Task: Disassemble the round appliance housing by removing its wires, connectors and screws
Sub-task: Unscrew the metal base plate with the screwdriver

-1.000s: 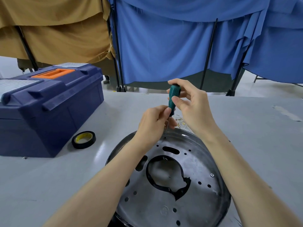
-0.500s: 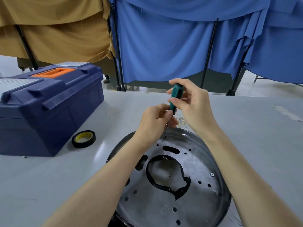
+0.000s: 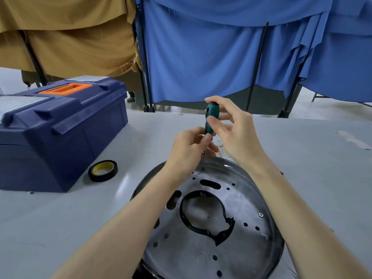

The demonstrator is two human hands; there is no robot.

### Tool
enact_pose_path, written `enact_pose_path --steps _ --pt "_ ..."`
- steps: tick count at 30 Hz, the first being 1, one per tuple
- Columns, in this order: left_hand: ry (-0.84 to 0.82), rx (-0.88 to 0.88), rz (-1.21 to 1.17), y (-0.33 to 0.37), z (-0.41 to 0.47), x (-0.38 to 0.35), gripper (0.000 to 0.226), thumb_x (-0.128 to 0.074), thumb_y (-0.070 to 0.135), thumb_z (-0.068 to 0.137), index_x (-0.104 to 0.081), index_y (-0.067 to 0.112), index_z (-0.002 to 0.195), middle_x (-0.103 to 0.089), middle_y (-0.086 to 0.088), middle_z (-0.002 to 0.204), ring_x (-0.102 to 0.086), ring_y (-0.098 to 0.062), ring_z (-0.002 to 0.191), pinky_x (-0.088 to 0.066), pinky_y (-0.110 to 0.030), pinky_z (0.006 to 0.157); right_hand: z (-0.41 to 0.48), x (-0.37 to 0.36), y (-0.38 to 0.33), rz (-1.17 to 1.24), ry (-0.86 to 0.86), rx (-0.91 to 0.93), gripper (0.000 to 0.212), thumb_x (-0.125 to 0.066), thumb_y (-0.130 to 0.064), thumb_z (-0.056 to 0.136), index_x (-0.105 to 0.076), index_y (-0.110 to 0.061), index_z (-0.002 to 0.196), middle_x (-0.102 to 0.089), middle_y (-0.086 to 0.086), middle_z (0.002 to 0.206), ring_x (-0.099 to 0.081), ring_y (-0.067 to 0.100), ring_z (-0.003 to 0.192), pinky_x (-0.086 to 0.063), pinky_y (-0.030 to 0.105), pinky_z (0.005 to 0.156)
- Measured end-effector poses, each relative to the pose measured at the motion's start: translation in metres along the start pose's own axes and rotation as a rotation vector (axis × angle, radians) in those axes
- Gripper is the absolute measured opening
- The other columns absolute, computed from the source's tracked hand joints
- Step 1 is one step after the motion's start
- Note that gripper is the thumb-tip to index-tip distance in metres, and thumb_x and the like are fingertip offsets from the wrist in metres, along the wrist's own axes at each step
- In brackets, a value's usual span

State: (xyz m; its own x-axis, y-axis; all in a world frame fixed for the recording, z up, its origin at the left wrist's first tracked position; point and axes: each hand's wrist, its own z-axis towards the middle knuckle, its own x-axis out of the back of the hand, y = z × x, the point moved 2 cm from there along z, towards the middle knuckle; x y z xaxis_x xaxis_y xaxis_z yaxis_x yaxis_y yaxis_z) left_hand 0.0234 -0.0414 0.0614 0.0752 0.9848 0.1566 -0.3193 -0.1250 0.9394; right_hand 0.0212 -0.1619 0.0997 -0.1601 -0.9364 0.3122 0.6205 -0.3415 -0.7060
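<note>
So the round housing [image 3: 247, 196] sits face-up at the near edge of the tabletop [image 3: 314, 158], roughly in the middle. Both hands are over its far rim. The screwdriver [image 3: 210, 117] stands pretty much upright, long axis straight up and down, with the tip on a small spot just inside that far rim. I can't tell if there's a screw head under it or just a hole; it's too small.

The right hand [image 3: 235, 135] has its thumb and fingers pinched round the green handle up top. The left hand [image 3: 188, 151] is curled in lower down, fingers clamped on the thin shaft right below the handle to steady it. So the target is directly below both hands, and the left one is nearer to it.

My guess is this is the unscrewing step, and the right hand does the twisting. One silver screw [image 3: 260, 214] shows on the right side of the plate, nearer the person, so there's more to go. The black ring [image 3: 223, 238] is in the centre hole.

There's open tabletop to the right. On the left, a tape roll [image 3: 103, 170] lies between the housing and the blue toolbox [image 3: 64, 127] by the left edge. A few small brass bits [image 3: 221, 148] lie just past the far rim.
</note>
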Motion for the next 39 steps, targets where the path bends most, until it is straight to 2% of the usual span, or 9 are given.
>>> enact_pose_path --steps 2,6,11,15,19,24,28,33,39 --pt "0.016 -0.021 0.028 0.0005 -0.0007 0.0003 0.015 -0.052 0.007 0.098 -0.064 0.000 0.104 -0.070 -0.014 0.077 -0.067 -0.022 0.068 -0.056 -0.040 0.075 -0.0001 0.0000 0.0009 -0.014 0.011 -0.002 0.041 -0.074 -0.016 0.084 -0.062 -0.024 0.123 -0.058 -0.001 0.106 -0.059 0.013 0.090 -0.054 0.027 0.075" --pt "0.058 0.000 0.005 -0.0006 -0.0015 0.0007 0.018 -0.069 0.011 0.088 -0.051 0.008 0.084 -0.070 -0.020 0.079 -0.068 -0.027 0.067 -0.058 -0.044 0.075 0.0009 -0.0008 0.0018 0.006 0.003 -0.009 0.051 -0.068 0.000 0.085 -0.060 -0.024 0.129 -0.066 0.002 0.098 -0.061 0.014 0.086 -0.053 0.025 0.073" --pt "0.003 0.001 0.007 -0.0007 -0.0008 0.0003 0.014 -0.053 0.013 0.099 -0.062 0.007 0.108 -0.072 -0.014 0.080 -0.069 -0.028 0.072 -0.057 -0.045 0.082 0.0006 0.0003 0.0027 0.015 -0.020 -0.002 0.044 -0.058 0.007 0.088 -0.059 -0.020 0.123 -0.064 0.000 0.100 -0.065 0.019 0.095 -0.056 0.041 0.083" --pt "0.015 -0.013 0.049 -0.0021 0.0000 0.0001 0.011 -0.054 0.011 0.098 -0.063 0.005 0.096 -0.071 -0.010 0.075 -0.070 -0.028 0.071 -0.057 -0.049 0.081 0.0005 -0.0021 0.0051 -0.032 0.004 0.001 0.043 -0.074 -0.018 0.084 -0.060 -0.025 0.124 -0.056 -0.005 0.104 -0.058 0.011 0.089 -0.053 0.026 0.075" --pt "0.060 0.010 0.030 -0.0042 0.0001 0.0017 0.018 -0.067 0.013 0.090 -0.051 0.009 0.084 -0.071 -0.017 0.078 -0.071 -0.034 0.070 -0.058 -0.051 0.078 0.0020 -0.0011 0.0056 -0.045 0.031 0.014 0.051 -0.071 -0.012 0.086 -0.054 -0.029 0.132 -0.061 -0.001 0.093 -0.055 0.005 0.073 -0.048 0.016 0.068" --pt "0.002 0.001 0.026 -0.0037 -0.0003 0.0006 0.020 -0.045 0.014 0.103 -0.062 0.007 0.110 -0.071 -0.007 0.076 -0.068 -0.030 0.073 -0.055 -0.051 0.084 0.0014 0.0001 0.0059 -0.041 0.018 0.015 0.041 -0.060 0.002 0.089 -0.056 -0.024 0.120 -0.061 -0.006 0.091 -0.060 0.016 0.082 -0.051 0.025 0.071" --pt "0.036 -0.021 0.069 -0.0027 0.0006 0.0004 0.013 -0.050 0.010 0.099 -0.062 0.005 0.101 -0.071 -0.009 0.074 -0.070 -0.031 0.071 -0.057 -0.050 0.080 0.0001 -0.0005 0.0019 -0.023 0.017 0.013 0.038 -0.075 -0.019 0.083 -0.058 -0.024 0.116 -0.059 -0.008 0.101 -0.058 0.010 0.087 -0.051 0.023 0.072" --pt "0.064 -0.005 0.018 -0.0034 0.0002 0.0005 0.023 -0.069 0.013 0.089 -0.048 0.006 0.084 -0.069 -0.024 0.081 -0.069 -0.029 0.067 -0.057 -0.047 0.075 -0.0004 -0.0001 -0.0009 -0.018 0.042 0.014 0.047 -0.075 -0.004 0.079 -0.057 -0.023 0.119 -0.059 -0.009 0.094 -0.058 0.007 0.081 -0.050 0.016 0.067" --pt "0.024 -0.010 0.054 -0.0055 0.0017 -0.0002 0.015 -0.051 0.014 0.100 -0.061 0.004 0.103 -0.072 -0.010 0.079 -0.070 -0.030 0.076 -0.057 -0.046 0.080 -0.0004 0.0017 0.0017 0.062 -0.008 -0.019 0.042 -0.061 0.009 0.085 -0.057 -0.017 0.118 -0.065 0.007 0.106 -0.065 0.020 0.093 -0.056 0.037 0.083"
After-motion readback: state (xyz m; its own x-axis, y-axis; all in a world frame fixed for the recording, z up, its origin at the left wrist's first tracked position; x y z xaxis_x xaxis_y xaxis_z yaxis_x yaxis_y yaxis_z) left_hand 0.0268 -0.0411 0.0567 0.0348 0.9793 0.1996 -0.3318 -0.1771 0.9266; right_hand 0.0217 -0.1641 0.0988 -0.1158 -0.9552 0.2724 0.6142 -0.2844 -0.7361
